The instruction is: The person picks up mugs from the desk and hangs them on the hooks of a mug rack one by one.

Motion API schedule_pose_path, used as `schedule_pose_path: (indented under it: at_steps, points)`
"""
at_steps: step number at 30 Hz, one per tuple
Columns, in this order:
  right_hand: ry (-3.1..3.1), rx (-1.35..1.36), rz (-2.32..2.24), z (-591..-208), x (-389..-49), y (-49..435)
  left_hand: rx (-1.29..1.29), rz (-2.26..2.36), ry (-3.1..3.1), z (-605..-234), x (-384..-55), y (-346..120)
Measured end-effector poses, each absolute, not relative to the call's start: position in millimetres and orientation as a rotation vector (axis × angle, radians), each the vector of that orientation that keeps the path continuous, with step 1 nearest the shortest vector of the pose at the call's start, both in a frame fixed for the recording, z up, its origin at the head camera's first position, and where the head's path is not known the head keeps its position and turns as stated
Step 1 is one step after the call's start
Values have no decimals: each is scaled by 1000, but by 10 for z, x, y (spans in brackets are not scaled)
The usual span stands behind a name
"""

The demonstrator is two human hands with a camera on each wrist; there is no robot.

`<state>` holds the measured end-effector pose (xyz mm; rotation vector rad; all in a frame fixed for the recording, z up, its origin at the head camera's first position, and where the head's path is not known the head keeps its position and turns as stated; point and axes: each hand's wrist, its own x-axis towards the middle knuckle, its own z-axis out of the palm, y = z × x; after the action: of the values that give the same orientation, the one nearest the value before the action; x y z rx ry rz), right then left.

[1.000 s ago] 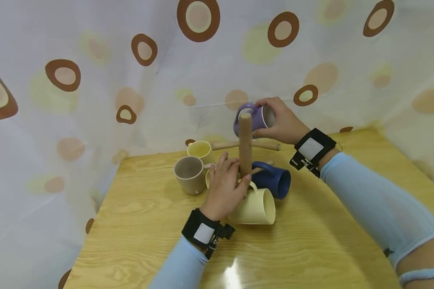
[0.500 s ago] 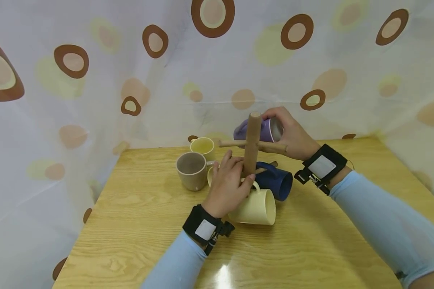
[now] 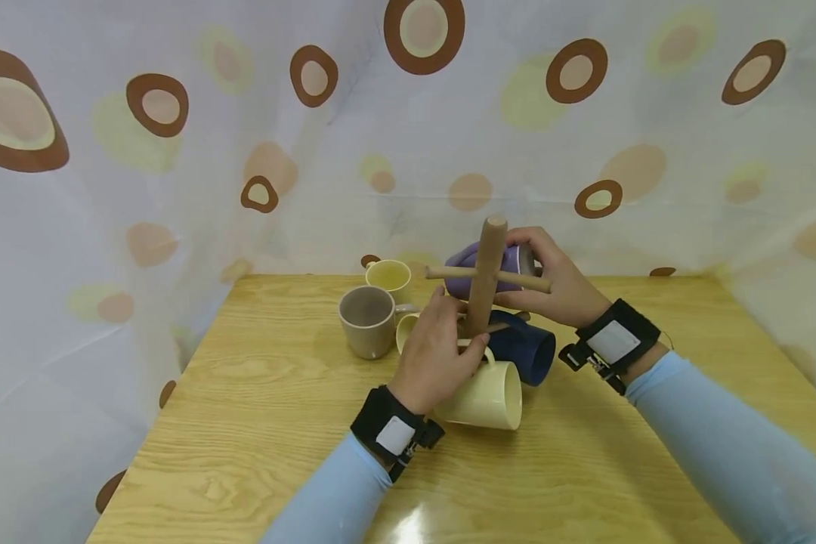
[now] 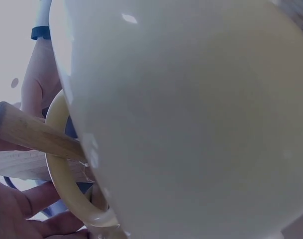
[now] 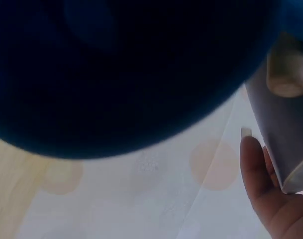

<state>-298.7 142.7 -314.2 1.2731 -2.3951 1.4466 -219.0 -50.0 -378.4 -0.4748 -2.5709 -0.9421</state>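
Observation:
My left hand (image 3: 438,359) grips the lower post of a wooden mug tree (image 3: 493,253), thumb in front. Close by the thumb, a cream mug (image 3: 484,397) lies sideways; the left wrist view shows its handle looped over a peg (image 4: 37,137). A dark blue mug (image 3: 527,351) hangs on the tree's right side. Behind the post, my right hand (image 3: 571,296) holds a purple mug (image 3: 514,261) on its side, thumb below and fingers above, its handle toward the upper pegs. The right wrist view has the blue mug (image 5: 116,99) covering much of the purple mug.
Left of the tree stand a grey mug (image 3: 367,329) and, behind it, a yellow mug (image 3: 390,278), both upright. Another pale yellow mug (image 3: 405,331) is partly hidden by my left hand. A patterned curtain (image 3: 394,166) hangs behind the wooden table (image 3: 265,408).
My right hand has lowered the purple mug from beside the post's top to behind the upper pegs. The tree has tilted slightly to the right; my left hand keeps its grip.

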Motion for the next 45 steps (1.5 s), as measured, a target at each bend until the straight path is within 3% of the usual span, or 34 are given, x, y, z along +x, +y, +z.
schedule_pose_path:
  at_steps: [7,19,27,33,45]
  points:
    - [-2408,1289,1380,-3197,-3143,1553,-406,-925,-2529,-3749,-2208,-392]
    - [-2427,1195,1146,-2934,-2803,1879,-615,-968,-2473,-3536,-2333,-224]
    - [-2449,1226,1163,-2916,-2818,1879,-484,-961,-2372,-3445,-2472,-594]
    - [-2448,1250,1176,-2960,-2837,1748,-323,-847,-2747,-3558,-2601,-1016]
    - [-2495,1181,1156,-2935,-2817,1618,-406,-383,-3081,-3869,-2870,-1180]
